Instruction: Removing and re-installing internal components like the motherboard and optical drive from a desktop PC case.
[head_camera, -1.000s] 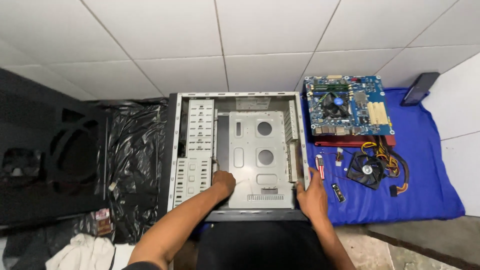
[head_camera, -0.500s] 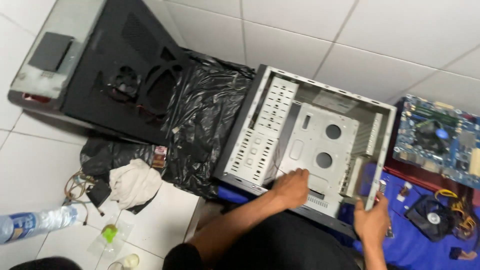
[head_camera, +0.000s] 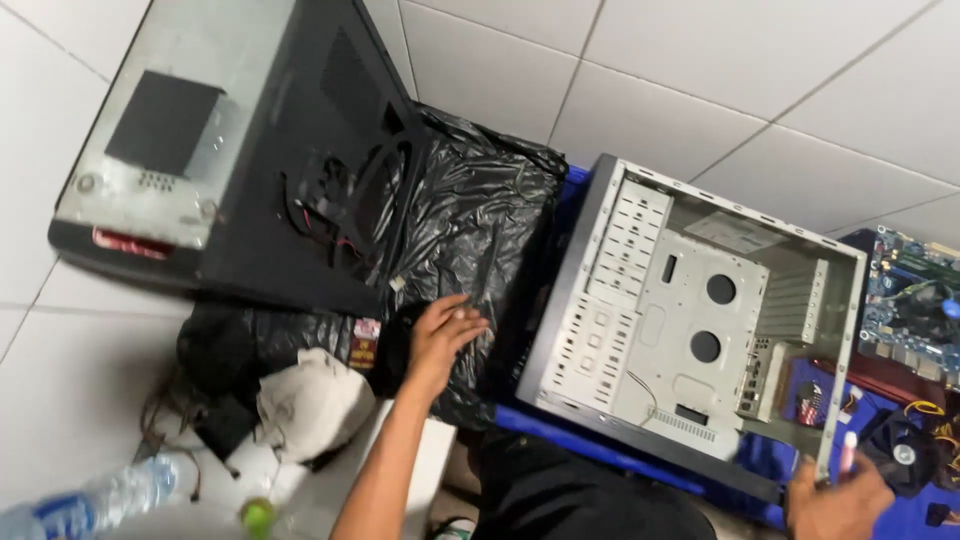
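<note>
- Black plastic bag (head_camera: 480, 230) is spread crumpled over the white tiled floor (head_camera: 760, 70), and the left hand (head_camera: 440, 335) lies on it, fingers loosely spread, palm down, holding nothing.
- Grey metal computer case (head_camera: 690, 320) lies open on its side just right of the bag, on a blue mat (head_camera: 600, 450), its bare inner tray facing up.
- Right hand (head_camera: 835, 500) sits at the case's near right corner, curled around a slim pink-and-white tool (head_camera: 848, 452); the tool's tip is blurred.
- Black side panel (head_camera: 300, 160) with a round fan grille lies over the bag's far left edge.
- White cloth (head_camera: 310, 405) is bunched near the left forearm.
- Green circuit board (head_camera: 915, 300) and a black cooler fan (head_camera: 905, 455) lie right of the case.
- Clear water bottle (head_camera: 100, 500) lies at lower left.
</note>
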